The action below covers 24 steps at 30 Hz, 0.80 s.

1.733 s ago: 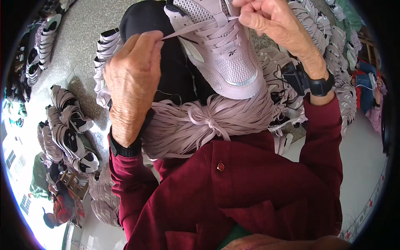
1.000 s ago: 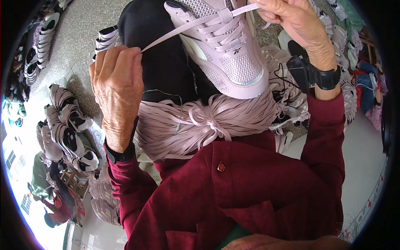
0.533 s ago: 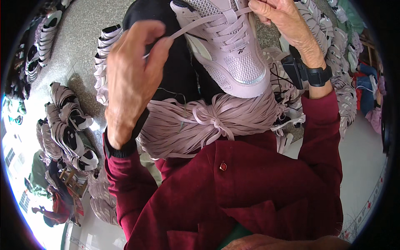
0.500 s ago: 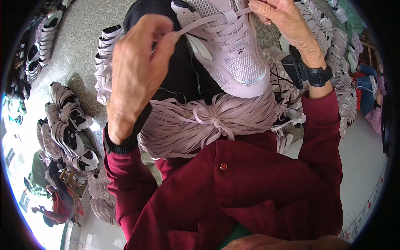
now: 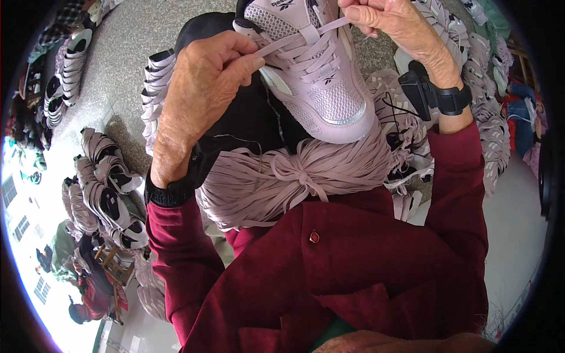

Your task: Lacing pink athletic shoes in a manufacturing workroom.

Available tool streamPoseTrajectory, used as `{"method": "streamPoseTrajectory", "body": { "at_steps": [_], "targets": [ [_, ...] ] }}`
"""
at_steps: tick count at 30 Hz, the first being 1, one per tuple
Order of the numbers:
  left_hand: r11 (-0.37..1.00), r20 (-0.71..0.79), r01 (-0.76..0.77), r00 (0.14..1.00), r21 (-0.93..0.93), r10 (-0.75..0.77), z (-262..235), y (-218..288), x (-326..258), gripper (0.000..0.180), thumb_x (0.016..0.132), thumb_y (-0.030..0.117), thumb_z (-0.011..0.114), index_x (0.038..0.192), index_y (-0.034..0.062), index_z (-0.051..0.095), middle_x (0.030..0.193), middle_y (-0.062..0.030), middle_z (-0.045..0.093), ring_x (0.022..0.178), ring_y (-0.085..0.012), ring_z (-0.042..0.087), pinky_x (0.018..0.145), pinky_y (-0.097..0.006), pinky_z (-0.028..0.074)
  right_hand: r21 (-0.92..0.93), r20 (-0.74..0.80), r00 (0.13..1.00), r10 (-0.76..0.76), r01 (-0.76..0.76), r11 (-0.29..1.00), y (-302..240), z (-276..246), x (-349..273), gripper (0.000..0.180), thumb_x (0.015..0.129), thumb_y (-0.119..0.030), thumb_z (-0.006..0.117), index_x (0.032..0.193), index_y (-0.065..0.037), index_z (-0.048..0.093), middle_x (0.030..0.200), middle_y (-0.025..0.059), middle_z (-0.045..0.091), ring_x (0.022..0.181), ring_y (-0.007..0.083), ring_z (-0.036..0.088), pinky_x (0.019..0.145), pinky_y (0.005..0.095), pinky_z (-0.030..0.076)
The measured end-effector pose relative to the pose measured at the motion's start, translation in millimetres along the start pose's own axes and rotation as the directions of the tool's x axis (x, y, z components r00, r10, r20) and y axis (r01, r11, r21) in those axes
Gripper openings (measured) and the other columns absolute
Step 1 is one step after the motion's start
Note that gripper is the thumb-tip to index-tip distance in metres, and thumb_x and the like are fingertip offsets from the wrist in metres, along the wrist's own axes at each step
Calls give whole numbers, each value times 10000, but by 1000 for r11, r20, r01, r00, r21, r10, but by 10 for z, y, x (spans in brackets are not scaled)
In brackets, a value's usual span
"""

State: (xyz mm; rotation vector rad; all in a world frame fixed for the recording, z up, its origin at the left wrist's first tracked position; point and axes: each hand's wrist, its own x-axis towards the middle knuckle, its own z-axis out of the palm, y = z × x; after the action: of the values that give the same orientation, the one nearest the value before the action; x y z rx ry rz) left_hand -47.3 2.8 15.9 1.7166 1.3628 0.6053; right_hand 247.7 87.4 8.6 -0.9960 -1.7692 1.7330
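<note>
A pale lilac sneaker rests toe toward me in front of my lap, its lace threaded across the tongue. My left hand pinches one end of the shoelace between thumb and fingers at the shoe's left side. On the other side my right hand grips the lace's other end, so both ends stretch outward from the top eyelets. Below the toe, a thick bundle of matching laces, tied round the middle, lies across my lap.
Stacked shoe uppers stand on the speckled floor to the left, with more sneakers farther out. At the right are rows of similar shoe parts. Another person is at the lower left, near a wooden stool.
My left hand has moved slightly right, closer to the shoe, and shows more sharply. The shoe sits a little lower, with more of its tongue in view. Both hands keep hold of the lace.
</note>
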Motion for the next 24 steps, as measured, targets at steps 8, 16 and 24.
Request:
{"method": "streamPoseTrajectory", "body": {
  "at_steps": [8,16,24],
  "targets": [
    [987,22,63,997,150,-67,-132,67,-54,191,944,214,684,969,37,751,632,-22,627,581,-86,597,545,-254,469,19,118,927,-355,356,934,373,-137,274,190,983,-207,678,1007,-39,593,805,-26,591,658,35,511,564,184,427],
    [989,-31,141,990,47,-140,-244,-179,-318,216,959,214,675,969,9,743,636,-11,612,577,-68,553,531,-235,425,-142,-72,994,-84,73,987,251,-1,77,180,980,-211,680,967,-51,599,751,-47,555,651,33,498,551,189,408],
    [947,-222,322,922,-13,-316,-718,-1009,-1078,235,972,196,643,972,-27,719,682,23,563,632,-59,484,577,-229,378,-266,-87,990,-113,86,960,346,-47,107,165,985,-195,665,962,-47,595,766,-32,567,640,40,506,548,202,416]
  ]
}}
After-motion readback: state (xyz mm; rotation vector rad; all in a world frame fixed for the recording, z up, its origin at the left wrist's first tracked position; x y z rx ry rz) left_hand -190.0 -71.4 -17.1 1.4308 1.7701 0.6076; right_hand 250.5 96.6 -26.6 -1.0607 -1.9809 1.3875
